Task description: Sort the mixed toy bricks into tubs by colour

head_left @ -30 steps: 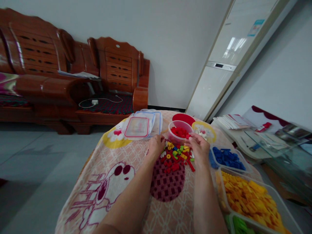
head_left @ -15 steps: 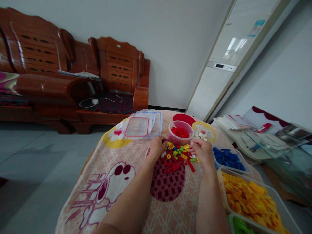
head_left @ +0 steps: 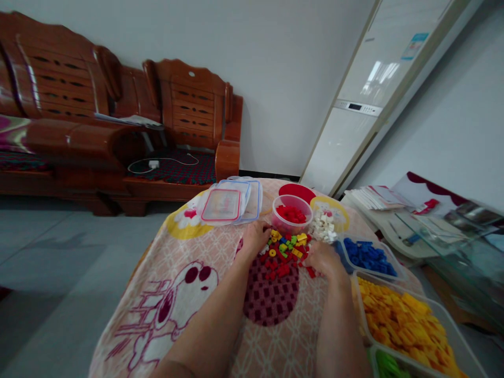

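A mixed pile of small toy building bricks (head_left: 283, 253) in red, yellow, green and blue lies on the tablecloth between my hands. My left hand (head_left: 256, 237) is at the pile's left edge, its fingers curled in; whatever they may hold is hidden. At the right edge, my right hand (head_left: 323, 258) reaches down among the bricks with its fingertips together, and I cannot make out what is in them. Just behind the pile stands a clear round tub (head_left: 292, 227) with red bricks (head_left: 290, 213) inside. White bricks (head_left: 323, 227) lie heaped beyond my right hand.
To the right stand a box of blue bricks (head_left: 369, 257), a larger box of yellow bricks (head_left: 405, 320) and green bricks (head_left: 389, 365) at the lower edge. Clear lids (head_left: 222, 205) and a red lid (head_left: 296, 192) lie at the back. A glass-topped side table (head_left: 444, 247) is beyond.
My right hand has moved down and toward me, from beside the white bricks to the pile's right edge, uncovering the white heap. My left hand has hardly moved.
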Available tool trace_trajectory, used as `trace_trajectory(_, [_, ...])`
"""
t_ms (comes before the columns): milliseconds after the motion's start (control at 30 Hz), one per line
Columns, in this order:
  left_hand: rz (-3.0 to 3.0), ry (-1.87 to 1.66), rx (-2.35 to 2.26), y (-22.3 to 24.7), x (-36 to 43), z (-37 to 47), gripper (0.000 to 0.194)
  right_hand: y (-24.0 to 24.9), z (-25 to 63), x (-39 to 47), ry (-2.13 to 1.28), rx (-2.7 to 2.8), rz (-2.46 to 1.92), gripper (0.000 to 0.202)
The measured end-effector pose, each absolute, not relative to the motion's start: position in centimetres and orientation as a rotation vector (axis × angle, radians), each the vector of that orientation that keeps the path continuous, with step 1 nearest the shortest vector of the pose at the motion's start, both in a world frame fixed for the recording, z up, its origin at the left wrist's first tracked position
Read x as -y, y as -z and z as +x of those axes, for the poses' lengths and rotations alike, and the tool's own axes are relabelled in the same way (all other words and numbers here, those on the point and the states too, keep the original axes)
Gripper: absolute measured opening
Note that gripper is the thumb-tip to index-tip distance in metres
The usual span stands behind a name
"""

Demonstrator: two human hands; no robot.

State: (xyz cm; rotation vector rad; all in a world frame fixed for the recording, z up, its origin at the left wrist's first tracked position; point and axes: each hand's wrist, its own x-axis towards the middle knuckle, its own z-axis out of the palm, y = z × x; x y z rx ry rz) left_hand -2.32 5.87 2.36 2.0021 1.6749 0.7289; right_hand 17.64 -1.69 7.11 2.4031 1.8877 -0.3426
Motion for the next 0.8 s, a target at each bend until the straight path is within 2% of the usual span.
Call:
trace_trajectory(167, [2.002, -0.728, -1.689, -2.3, -5.9, -2.3, 0.027, -6.7, 17.5, 1.3, 0.303, -1.86, 2.321, 0.012])
trace_trajectory(267, [2.005, -0.729, -1.684, -2.3, -5.9, -2.3, 0.027, -7.1, 17.4, 1.7, 0.404, -1.92, 2.344, 0.008])
trace_trajectory(700, [2.038, -0.708, -1.685, -2.3, -5.9, -2.3, 0.027, -7.5, 16.9, 2.1, 1.306, -2.266, 2.577, 0.004])
trace_trajectory(800, [2.054, -0.701, -1.675, -2.4, -5.9, -2.3, 0.027, -8.0, 16.5, 2.0, 1.59, -2.297, 2.639, 0.011])
